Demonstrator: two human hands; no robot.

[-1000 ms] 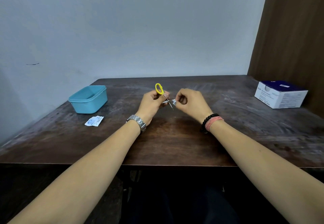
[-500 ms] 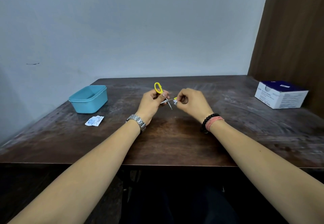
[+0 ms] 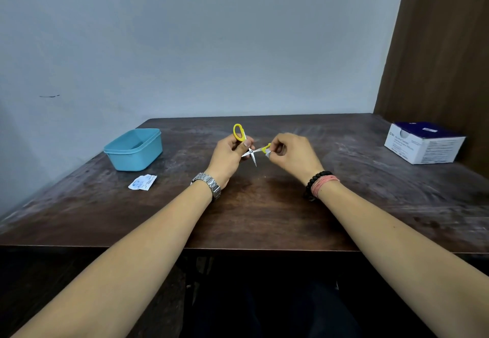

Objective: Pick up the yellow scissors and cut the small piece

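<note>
left hand (image 3: 229, 155) curled round the yellow-handled scissors (image 3: 250, 149), held above the middle of the counter (image 3: 264, 218); one handle loop sticks up above the fist, the thumb lies on the blades near the pivot, and the blades stand partly apart with one tip pointing down at the counter. right hand (image 3: 292, 155) has its fingers curled, pinching a small white wad (image 3: 268, 154) against the other yellow handle. i can't tell whether the wad is a wipe or a scrap of wrapper.

my read: the wad is being rubbed along the scissors. to do it well, keep the left grip firm so the tool does not twist, keep the wiping fingers on the flat side and off the cutting edge, and keep the tip pointed down and away from the right wrist.

outward: an opened white-and-blue sachet (image 3: 143, 182) lies flat on the counter, just in front of a light blue tub (image 3: 133, 149) at left. a white and dark blue box (image 3: 423, 143) sits at far right by the brown panel.
</note>
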